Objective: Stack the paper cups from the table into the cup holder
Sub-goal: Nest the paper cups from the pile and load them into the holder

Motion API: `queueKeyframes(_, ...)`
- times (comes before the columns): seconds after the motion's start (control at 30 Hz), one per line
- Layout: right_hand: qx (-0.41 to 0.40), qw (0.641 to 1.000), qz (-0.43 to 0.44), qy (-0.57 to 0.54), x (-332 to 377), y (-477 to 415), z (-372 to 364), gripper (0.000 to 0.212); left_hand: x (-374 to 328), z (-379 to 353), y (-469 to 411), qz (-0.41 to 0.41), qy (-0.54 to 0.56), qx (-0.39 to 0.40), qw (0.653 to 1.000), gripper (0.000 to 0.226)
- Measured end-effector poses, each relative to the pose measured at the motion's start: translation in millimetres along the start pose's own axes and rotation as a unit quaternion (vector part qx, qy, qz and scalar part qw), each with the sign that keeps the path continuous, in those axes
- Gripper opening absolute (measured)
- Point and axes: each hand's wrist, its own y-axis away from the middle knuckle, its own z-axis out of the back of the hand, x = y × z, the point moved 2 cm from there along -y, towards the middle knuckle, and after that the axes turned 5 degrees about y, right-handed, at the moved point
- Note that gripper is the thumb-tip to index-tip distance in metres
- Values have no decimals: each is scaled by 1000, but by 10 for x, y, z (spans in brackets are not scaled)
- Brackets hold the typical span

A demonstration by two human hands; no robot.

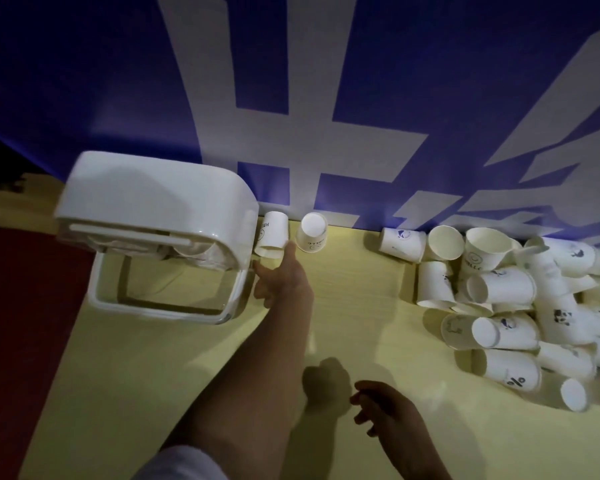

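Observation:
A white cup holder [153, 202] stands at the left on the yellow table [354, 306], with cups showing inside under its top. A white paper cup [272, 233] lies just right of the holder. My left hand [284, 278] reaches out to it, a fingertip touching its rim, fingers apart. A second cup [311, 232] stands upside down beside it. A large pile of paper cups [520, 306] lies at the right. My right hand [381, 407] hovers low near the front, fingers loosely curled, holding nothing.
A blue wall banner [326, 98] with large white characters rises right behind the table. A dark red floor [21, 306] lies left of the table edge. Bare yellow tabletop stretches between the holder and the pile.

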Motion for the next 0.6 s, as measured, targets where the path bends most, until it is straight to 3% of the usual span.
queueKeyframes(0.23, 0, 997, 67, 38, 256, -368, 249, 20, -56, -19, -7, 14, 42, -2, 999, 82)
queueKeyframes(0.5, -18, 985, 147, 84, 856, -918, 355, 16, -37, -28, -2, 12, 19, 8, 1000, 89)
queueKeyframes(0.6, -45, 974, 187, 119, 1162, -1160, 314, 27, -31, -25, -24, 6, 38, 15, 999, 77)
